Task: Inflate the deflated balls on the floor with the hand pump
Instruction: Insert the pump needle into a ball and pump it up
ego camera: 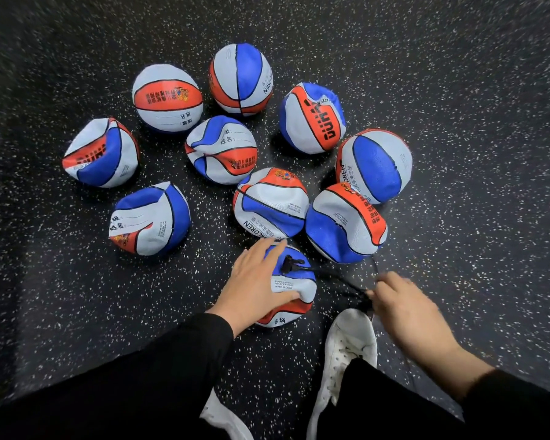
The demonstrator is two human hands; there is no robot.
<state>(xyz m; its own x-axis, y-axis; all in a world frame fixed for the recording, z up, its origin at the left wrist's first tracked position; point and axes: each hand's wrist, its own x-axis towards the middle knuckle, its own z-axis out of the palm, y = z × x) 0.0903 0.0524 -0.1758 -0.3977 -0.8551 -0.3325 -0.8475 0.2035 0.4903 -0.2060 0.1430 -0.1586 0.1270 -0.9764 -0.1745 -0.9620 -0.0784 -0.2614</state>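
On the dark speckled floor [458,122], ten red, white and blue balls lie in a loose cluster. The nearest ball [294,289], dented and soft, sits just ahead of the person's white right shoe [346,347]. The left hand [254,281] rests on this ball's left side, fingers straight and together across the top, thumb curling round the near side, so it holds the ball in place. A black nozzle [289,264] is plugged into the top of the ball, just beside the fingertips. From it a thin black hose [334,277] runs right to the right hand [404,304], which is blurred; its fingers are curled round something black at the end of the hose, just above the shoe's toe, though how it grips I cannot tell exactly. The pump body itself is hidden behind that hand.

Of the other balls, a round one [167,98] and a second round one [240,79] sit at the far side. A crumpled ball [100,154] lies at far left, with another collapsed ball [150,219] nearer. Two sagging balls [270,203] [345,222] lie just beyond the nearest one, almost touching each other. Black sleeves cover both forearms, and a second white shoe [223,420] shows at the bottom edge.
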